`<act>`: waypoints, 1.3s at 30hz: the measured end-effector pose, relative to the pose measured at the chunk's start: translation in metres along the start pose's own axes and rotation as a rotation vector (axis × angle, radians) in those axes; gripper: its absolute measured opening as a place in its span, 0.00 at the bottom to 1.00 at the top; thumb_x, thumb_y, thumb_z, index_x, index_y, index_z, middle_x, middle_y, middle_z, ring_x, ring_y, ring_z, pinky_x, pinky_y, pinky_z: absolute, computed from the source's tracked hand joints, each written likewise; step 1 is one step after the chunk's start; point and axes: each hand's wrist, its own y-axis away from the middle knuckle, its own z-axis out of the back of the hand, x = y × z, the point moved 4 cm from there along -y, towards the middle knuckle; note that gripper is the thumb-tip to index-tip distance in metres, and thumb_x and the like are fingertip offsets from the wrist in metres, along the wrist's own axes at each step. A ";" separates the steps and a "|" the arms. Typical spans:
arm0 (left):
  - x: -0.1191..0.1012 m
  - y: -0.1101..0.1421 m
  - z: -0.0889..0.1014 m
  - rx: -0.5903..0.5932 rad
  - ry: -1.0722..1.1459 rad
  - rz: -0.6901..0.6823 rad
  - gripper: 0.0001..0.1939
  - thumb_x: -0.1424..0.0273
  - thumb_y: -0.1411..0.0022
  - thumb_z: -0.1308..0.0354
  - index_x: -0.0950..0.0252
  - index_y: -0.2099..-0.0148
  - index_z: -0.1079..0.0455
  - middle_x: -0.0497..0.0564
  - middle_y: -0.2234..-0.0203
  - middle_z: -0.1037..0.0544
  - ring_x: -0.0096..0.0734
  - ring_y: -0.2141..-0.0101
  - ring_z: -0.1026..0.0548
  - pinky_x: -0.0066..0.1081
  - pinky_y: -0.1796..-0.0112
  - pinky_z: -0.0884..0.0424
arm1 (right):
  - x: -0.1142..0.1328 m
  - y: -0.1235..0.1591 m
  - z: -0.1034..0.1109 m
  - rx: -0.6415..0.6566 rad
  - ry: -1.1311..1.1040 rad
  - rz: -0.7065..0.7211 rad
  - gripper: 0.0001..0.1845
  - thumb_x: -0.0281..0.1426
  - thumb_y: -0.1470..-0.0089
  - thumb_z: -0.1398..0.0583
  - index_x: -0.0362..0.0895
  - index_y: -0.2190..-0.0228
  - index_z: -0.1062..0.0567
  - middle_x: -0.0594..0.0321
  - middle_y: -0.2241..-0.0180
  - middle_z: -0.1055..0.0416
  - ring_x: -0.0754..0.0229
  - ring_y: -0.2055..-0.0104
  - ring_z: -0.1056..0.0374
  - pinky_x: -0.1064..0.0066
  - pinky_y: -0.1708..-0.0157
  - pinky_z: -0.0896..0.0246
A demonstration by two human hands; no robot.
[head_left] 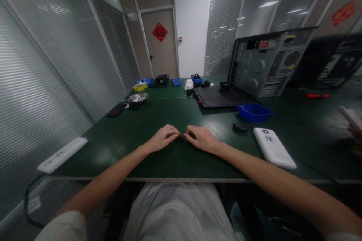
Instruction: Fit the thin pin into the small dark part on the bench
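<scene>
My left hand (163, 137) and my right hand (201, 138) rest together on the green table (135, 128), fingers curled and meeting at a small black object (181, 137). Both hands pinch that object between their fingertips; most of it is hidden and I cannot make out what it is. A white rounded device marked "13" (273, 147) lies to the right of my right hand, and a small dark oval item (240, 127) sits just beyond it.
A blue bin (255, 112), an open computer case (268, 64) with its black side panel (223, 96), a metal bowl (138, 98), a black phone (117, 110), a white power strip (62, 154) and a red screwdriver (316, 96) stand around. Another person's hand (355, 135) shows at the right edge.
</scene>
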 end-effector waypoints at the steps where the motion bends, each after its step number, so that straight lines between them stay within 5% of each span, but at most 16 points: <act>1: -0.004 0.001 0.000 0.007 -0.005 -0.015 0.15 0.62 0.29 0.44 0.61 0.47 0.22 0.55 0.53 0.23 0.38 0.50 0.29 0.37 0.46 0.35 | -0.001 0.000 0.000 -0.005 -0.001 -0.003 0.10 0.38 0.33 0.44 0.46 0.63 0.29 0.63 0.67 0.26 0.61 0.67 0.33 0.71 0.67 0.49; 6: -0.007 0.003 -0.002 -0.007 -0.043 -0.010 0.10 0.62 0.33 0.38 0.63 0.56 0.22 0.55 0.53 0.22 0.40 0.50 0.28 0.38 0.46 0.34 | -0.002 0.000 -0.004 0.010 -0.009 0.001 0.09 0.38 0.34 0.43 0.46 0.63 0.29 0.64 0.66 0.26 0.61 0.67 0.32 0.71 0.67 0.49; 14: 0.006 0.008 0.005 0.096 -0.088 0.044 0.14 0.63 0.29 0.44 0.61 0.46 0.24 0.55 0.52 0.21 0.39 0.51 0.25 0.35 0.48 0.31 | -0.002 0.000 -0.001 0.015 -0.001 -0.018 0.10 0.39 0.34 0.43 0.46 0.63 0.29 0.64 0.67 0.26 0.61 0.67 0.32 0.71 0.68 0.50; 19: 0.089 0.031 0.066 -0.017 -0.175 0.292 0.17 0.66 0.29 0.45 0.61 0.41 0.26 0.54 0.47 0.23 0.40 0.48 0.26 0.35 0.47 0.31 | -0.004 0.000 -0.003 0.031 -0.010 -0.006 0.11 0.40 0.33 0.44 0.46 0.63 0.29 0.63 0.66 0.25 0.62 0.68 0.32 0.71 0.68 0.50; 22: 0.155 0.067 0.122 -0.092 -0.375 0.575 0.17 0.67 0.29 0.45 0.64 0.43 0.25 0.54 0.48 0.22 0.36 0.49 0.25 0.30 0.47 0.33 | -0.005 -0.001 -0.005 0.023 -0.001 0.006 0.11 0.40 0.33 0.44 0.46 0.63 0.29 0.64 0.66 0.26 0.62 0.67 0.33 0.71 0.68 0.50; 25: 0.196 0.112 0.173 -0.160 -0.552 0.795 0.16 0.71 0.31 0.44 0.71 0.44 0.26 0.57 0.50 0.22 0.37 0.50 0.26 0.30 0.47 0.36 | -0.006 -0.001 -0.007 0.021 -0.002 0.011 0.11 0.40 0.33 0.44 0.46 0.63 0.29 0.64 0.66 0.26 0.62 0.68 0.33 0.71 0.68 0.50; 30: 0.216 0.166 0.218 -0.233 -0.660 1.008 0.15 0.73 0.33 0.42 0.77 0.47 0.27 0.58 0.58 0.21 0.38 0.56 0.28 0.30 0.53 0.36 | -0.006 -0.001 -0.007 0.026 -0.017 0.009 0.11 0.40 0.33 0.44 0.46 0.64 0.29 0.63 0.66 0.25 0.61 0.67 0.32 0.71 0.68 0.50; 39: 0.222 0.179 0.225 -0.305 -0.685 1.060 0.15 0.70 0.32 0.43 0.74 0.48 0.25 0.55 0.62 0.21 0.36 0.61 0.27 0.26 0.60 0.38 | -0.004 -0.001 -0.003 0.023 -0.019 -0.003 0.11 0.40 0.33 0.44 0.46 0.63 0.28 0.63 0.65 0.25 0.61 0.67 0.32 0.71 0.68 0.50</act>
